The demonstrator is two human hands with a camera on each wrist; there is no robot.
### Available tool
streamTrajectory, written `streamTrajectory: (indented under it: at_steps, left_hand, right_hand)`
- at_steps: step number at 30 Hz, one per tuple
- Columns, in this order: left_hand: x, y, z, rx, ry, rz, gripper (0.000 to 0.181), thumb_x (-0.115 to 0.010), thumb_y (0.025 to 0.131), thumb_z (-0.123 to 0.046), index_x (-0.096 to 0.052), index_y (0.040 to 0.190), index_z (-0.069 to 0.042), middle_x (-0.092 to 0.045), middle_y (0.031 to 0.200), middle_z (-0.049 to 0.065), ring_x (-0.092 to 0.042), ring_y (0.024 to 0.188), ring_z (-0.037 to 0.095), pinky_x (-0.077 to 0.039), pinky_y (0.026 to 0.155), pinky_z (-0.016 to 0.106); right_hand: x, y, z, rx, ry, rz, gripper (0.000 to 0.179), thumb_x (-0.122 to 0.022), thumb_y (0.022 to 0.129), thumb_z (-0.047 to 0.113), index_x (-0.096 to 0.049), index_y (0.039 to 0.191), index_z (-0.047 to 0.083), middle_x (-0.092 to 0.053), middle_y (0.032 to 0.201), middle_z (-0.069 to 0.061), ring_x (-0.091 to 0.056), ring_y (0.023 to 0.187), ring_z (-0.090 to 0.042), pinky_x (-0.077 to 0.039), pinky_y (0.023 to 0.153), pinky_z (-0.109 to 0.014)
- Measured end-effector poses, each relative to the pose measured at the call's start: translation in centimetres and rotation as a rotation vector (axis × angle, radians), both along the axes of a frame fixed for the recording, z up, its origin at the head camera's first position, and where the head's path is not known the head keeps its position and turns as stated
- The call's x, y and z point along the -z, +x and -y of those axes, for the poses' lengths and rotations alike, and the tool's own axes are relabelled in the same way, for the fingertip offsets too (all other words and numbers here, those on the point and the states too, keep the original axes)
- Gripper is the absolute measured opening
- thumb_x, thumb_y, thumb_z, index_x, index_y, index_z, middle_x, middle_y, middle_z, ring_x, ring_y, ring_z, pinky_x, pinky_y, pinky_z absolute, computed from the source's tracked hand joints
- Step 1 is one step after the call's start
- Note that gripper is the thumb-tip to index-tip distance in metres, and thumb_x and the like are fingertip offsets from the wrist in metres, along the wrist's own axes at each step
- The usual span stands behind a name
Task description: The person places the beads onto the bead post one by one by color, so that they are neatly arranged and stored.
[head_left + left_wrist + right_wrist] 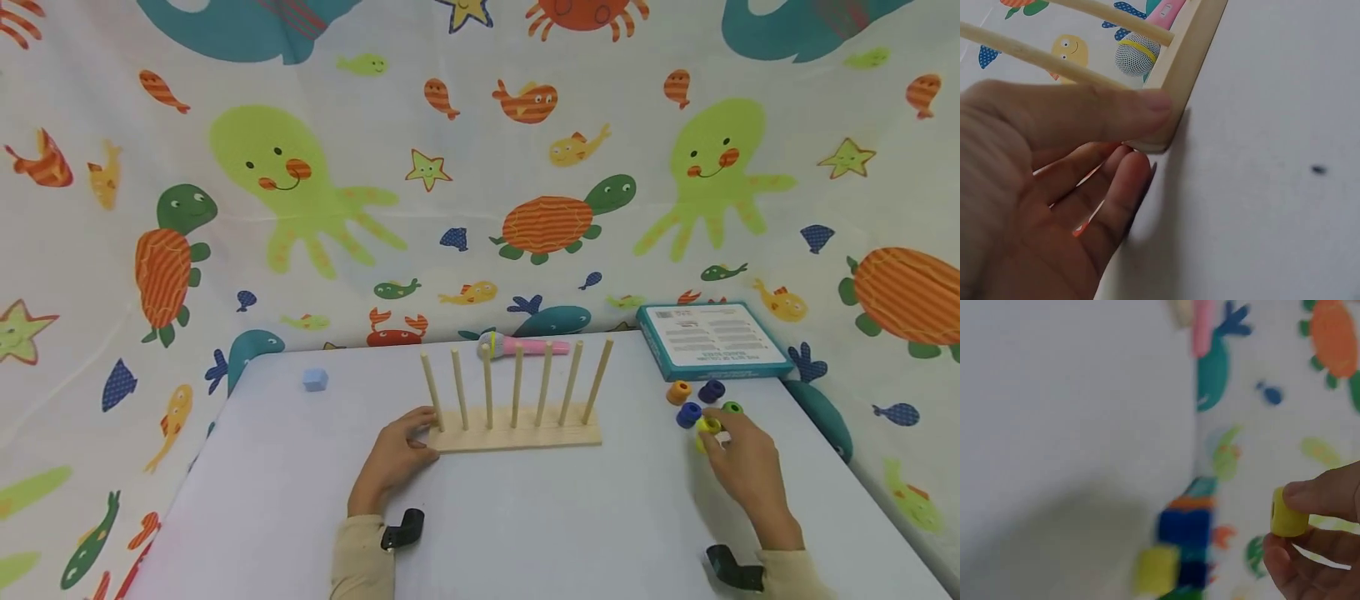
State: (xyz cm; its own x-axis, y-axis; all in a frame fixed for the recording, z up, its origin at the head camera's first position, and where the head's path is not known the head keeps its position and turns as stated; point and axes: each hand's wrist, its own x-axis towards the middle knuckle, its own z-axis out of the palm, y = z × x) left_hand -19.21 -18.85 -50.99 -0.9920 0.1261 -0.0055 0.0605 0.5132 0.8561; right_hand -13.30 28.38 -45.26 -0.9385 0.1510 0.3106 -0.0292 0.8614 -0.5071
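Observation:
A pale wooden peg stand (pixel 517 433) with several upright pegs stands mid-table. My left hand (pixel 395 457) grips its left end; in the left wrist view the thumb (pixel 1110 115) lies over the corner of the base, with the fingers bent behind it. Over on the right, my right hand (pixel 750 467) pinches a yellow cylindrical bead (pixel 1289 514) between thumb and fingertips, raised over the other beads. Close by on the table are a second yellow bead (pixel 1157 570), an orange bead (pixel 678 392), two blue beads (pixel 688 415) and a green bead (pixel 732 407).
A pink toy microphone (pixel 525 346) lies behind the pegs. At the back right is a flat teal-edged box (pixel 716 342); a light blue block (pixel 315 380) sits at the back left. A cloth with sea animals (pixel 465 183) hangs behind the table.

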Motion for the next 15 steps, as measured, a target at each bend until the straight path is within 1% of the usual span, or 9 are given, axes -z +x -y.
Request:
streamTrajectory:
  at_steps: [2, 4, 5, 6, 7, 8, 10, 13, 15]
  left_hand:
    - [0.0, 0.0, 0.0, 0.001, 0.011, 0.006, 0.051, -0.081, 0.074, 0.008, -0.071, 0.124, -0.001, -0.057, 0.147, 0.008, -0.068, 0.089, 0.019, -0.055, 0.079, 0.032]
    - [0.0, 0.0, 0.1, -0.004, 0.015, 0.008, 0.051, -0.082, 0.074, 0.008, -0.072, 0.123, 0.000, -0.058, 0.146, 0.007, -0.068, 0.088, 0.018, -0.055, 0.078, 0.033]
    - [0.0, 0.1, 0.2, -0.007, 0.020, 0.007, 0.050, -0.082, 0.073, 0.008, -0.072, 0.122, 0.000, -0.058, 0.146, 0.008, -0.068, 0.088, 0.019, -0.055, 0.078, 0.033]
    - [0.0, 0.1, 0.2, -0.013, 0.024, 0.009, 0.050, -0.082, 0.073, 0.009, -0.072, 0.122, 0.000, -0.058, 0.146, 0.007, -0.068, 0.088, 0.019, -0.055, 0.078, 0.032]
    - [0.0, 0.1, 0.3, -0.018, 0.027, 0.010, 0.050, -0.082, 0.073, 0.009, -0.073, 0.121, 0.000, -0.058, 0.146, 0.006, -0.068, 0.088, 0.019, -0.055, 0.078, 0.032]
    - [0.1, 0.2, 0.3, -0.020, 0.033, 0.008, 0.049, -0.082, 0.073, 0.009, -0.073, 0.121, 0.001, -0.057, 0.147, 0.007, -0.067, 0.089, 0.019, -0.055, 0.078, 0.032]
    - [0.2, 0.3, 0.3, -0.021, 0.046, 0.006, 0.049, -0.083, 0.073, 0.009, -0.073, 0.121, 0.001, -0.057, 0.148, 0.006, -0.068, 0.089, 0.019, -0.055, 0.078, 0.031]
    - [0.2, 0.3, 0.3, 0.001, 0.065, -0.006, 0.050, -0.083, 0.074, 0.007, -0.072, 0.122, 0.002, -0.057, 0.148, 0.007, -0.070, 0.089, 0.021, -0.056, 0.078, 0.032]
    - [0.2, 0.4, 0.2, 0.016, 0.066, -0.020, 0.051, -0.084, 0.074, 0.005, -0.072, 0.123, 0.002, -0.058, 0.147, 0.007, -0.070, 0.088, 0.021, -0.056, 0.078, 0.031]
  right_hand:
    - [-2.8, 0.1, 2.3, -0.078, -0.040, -0.139, 0.034, -0.072, 0.087, -0.008, -0.066, 0.121, -0.009, -0.065, 0.119, -0.029, -0.064, 0.094, -0.044, -0.056, 0.079, -0.026]
    - [-6.0, -0.2, 5.3, -0.214, -0.085, -0.267, 0.037, -0.074, 0.085, -0.011, -0.069, 0.121, -0.005, -0.067, 0.121, -0.022, -0.066, 0.095, -0.036, -0.048, 0.078, -0.011]
    - [-7.5, -0.4, 7.1, -0.297, -0.110, -0.311, 0.039, -0.075, 0.084, -0.011, -0.070, 0.122, -0.003, -0.068, 0.122, -0.018, -0.065, 0.097, -0.031, -0.043, 0.080, -0.006]
    - [-8.8, -0.8, 9.0, -0.386, -0.132, -0.339, 0.039, -0.075, 0.085, -0.011, -0.070, 0.122, -0.001, -0.068, 0.124, -0.014, -0.065, 0.101, -0.029, -0.042, 0.086, -0.007]
    - [-10.0, -1.1, 11.0, -0.475, -0.152, -0.359, 0.040, -0.076, 0.085, -0.010, -0.071, 0.123, 0.001, -0.069, 0.126, -0.012, -0.065, 0.104, -0.027, -0.045, 0.090, -0.011]
    - [-11.0, -1.6, 13.0, -0.566, -0.167, -0.378, 0.040, -0.076, 0.085, -0.008, -0.071, 0.123, 0.001, -0.069, 0.126, -0.010, -0.065, 0.106, -0.025, -0.048, 0.093, -0.018]
    - [-12.3, -2.7, 16.8, -0.716, -0.184, -0.374, 0.036, -0.076, 0.087, -0.005, -0.070, 0.122, 0.002, -0.070, 0.124, -0.009, -0.065, 0.109, -0.022, -0.051, 0.095, -0.029]
    - [-13.2, -4.5, 21.8, -0.843, -0.166, -0.349, 0.031, -0.076, 0.089, -0.001, -0.070, 0.119, 0.002, -0.071, 0.120, -0.009, -0.065, 0.111, -0.022, -0.052, 0.096, -0.038]
    - [-13.3, -5.6, 24.1, -0.874, -0.130, -0.321, 0.028, -0.075, 0.090, 0.000, -0.071, 0.118, 0.001, -0.072, 0.118, -0.009, -0.066, 0.110, -0.022, -0.053, 0.095, -0.037]
